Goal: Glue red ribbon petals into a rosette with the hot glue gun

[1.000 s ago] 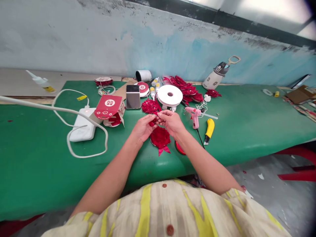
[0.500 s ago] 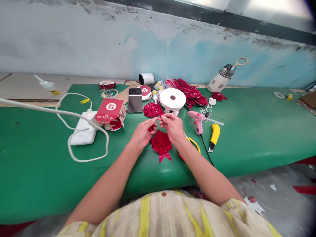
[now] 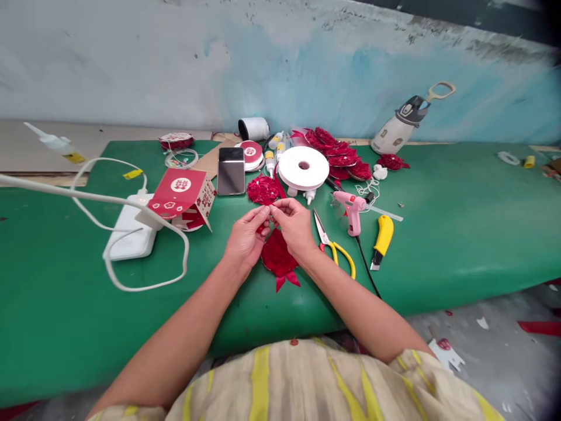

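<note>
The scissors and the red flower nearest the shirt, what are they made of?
Scissors: blades look like metal, grey and shiny; yellow handles, evenly coloured, probably smooth plastic. Red flower: seems fabric, perhaps velvet, from its soft dark folds; tails maybe satin, being shinier.

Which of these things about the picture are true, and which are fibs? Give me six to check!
1. The left hand and right hand are close together. True.
2. The glue gun is blue. False: the glue gun is pink.
3. The right hand is holding the scissors. False: the scissors lie on the green table.
4. A two-tailed red flower lies near the hands. True.
5. The phone is inside the red box. False: the phone is outside, to the right of the red box.
6. The white spool is closer to the hands than the water bottle is. True.
</note>
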`<state>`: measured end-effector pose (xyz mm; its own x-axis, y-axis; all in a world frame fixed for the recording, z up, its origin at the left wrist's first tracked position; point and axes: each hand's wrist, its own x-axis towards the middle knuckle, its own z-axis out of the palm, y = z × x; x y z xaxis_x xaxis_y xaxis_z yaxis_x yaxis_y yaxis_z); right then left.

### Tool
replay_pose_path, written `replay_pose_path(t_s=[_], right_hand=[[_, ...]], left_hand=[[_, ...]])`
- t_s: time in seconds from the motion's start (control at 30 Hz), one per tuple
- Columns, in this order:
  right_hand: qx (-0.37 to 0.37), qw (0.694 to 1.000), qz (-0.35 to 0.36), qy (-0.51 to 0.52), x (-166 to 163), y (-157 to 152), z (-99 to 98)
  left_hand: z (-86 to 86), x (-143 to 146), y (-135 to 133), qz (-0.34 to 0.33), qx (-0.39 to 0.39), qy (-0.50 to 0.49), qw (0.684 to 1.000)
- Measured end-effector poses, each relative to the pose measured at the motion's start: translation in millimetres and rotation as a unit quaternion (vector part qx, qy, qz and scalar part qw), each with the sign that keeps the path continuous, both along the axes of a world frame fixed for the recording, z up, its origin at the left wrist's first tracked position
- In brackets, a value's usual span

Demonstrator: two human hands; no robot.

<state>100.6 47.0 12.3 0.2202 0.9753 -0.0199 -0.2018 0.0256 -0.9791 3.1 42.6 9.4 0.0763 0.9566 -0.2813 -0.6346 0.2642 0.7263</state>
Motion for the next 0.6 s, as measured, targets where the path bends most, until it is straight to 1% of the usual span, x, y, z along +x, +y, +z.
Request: replay_pose_path(t_s=[0.13, 0.2, 0.27, 0.37, 0.47, 0.53, 0.6], right_hand=[[-0.017, 0.999, 0.024, -0.015, -0.7, 0.0, -3.8], [-0.016, 0.999, 0.036, -0.023, 4.6, -4.0, -1.3], [-0.001, 0.998, 0.038, -0.045, 17.3, -13.9, 4.0], [0.015, 0.995, 0.012, -0.102, 51.1, -41.1, 12.3], [0.009, 0.990, -0.047, -0.133, 96.3, -73.9, 14.7], [0.006, 0.977, -0.106, -0.185, 126.2, -90.1, 12.5], [0.004, 0.954, -0.149, -0.260, 151.5, -97.0, 9.0]], left_hand=[[0.9, -1.9, 1.4, 0.006, -0.008, 0.011, 1.000], [2.8, -5.7, 3.5, 0.014, -0.011, 0.017, 1.000], [5.1, -10.7, 6.2, 0.016, -0.017, 0.024, 0.999], [6.8, -17.4, 10.1, -0.001, -0.022, 0.025, 0.999], [5.3, -20.4, 12.6, -0.022, -0.019, 0.027, 0.999], [3.9, -20.7, 12.9, -0.038, -0.013, 0.037, 0.999], [3.4, -20.9, 12.5, -0.055, -0.010, 0.053, 0.997]])
